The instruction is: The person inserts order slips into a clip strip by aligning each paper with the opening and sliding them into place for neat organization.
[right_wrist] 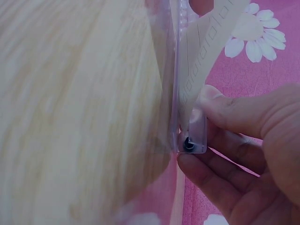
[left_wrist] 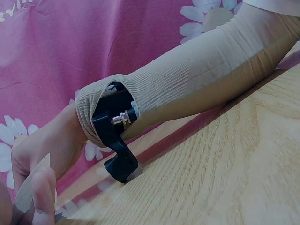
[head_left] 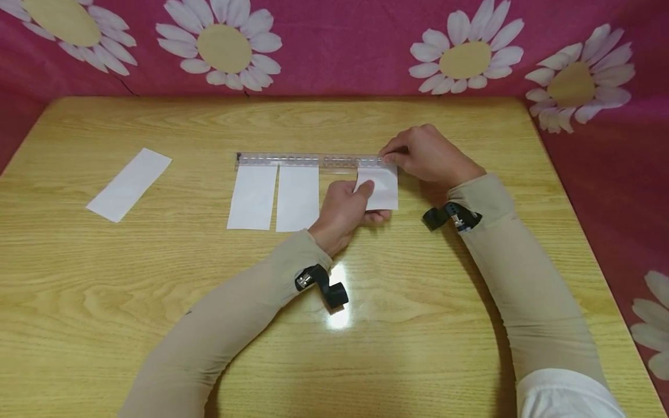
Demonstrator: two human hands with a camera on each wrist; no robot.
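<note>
My left hand (head_left: 347, 209) pinches a white paper card (head_left: 384, 194), thumb on top and fingers underneath. The card's upper edge overlaps the right part of a long clear plastic strip (head_left: 337, 164). At the strip's right end my right hand (head_left: 425, 152) grips it between thumb and fingers. In the right wrist view, the clear end of the strip (right_wrist: 199, 133), with a dark round fitting, sits between the thumb and fingers. Two more white cards, a left one (head_left: 252, 197) and a middle one (head_left: 298, 200), lie side by side with their top edges at the strip.
Another white card (head_left: 129, 184) lies at an angle on the left of the wood-grain table (head_left: 130, 278). A pink cloth (head_left: 340, 46) with daisies hangs behind and to the right. Black straps with metal fittings, such as the left strap (head_left: 331, 290), stick out from both sleeves.
</note>
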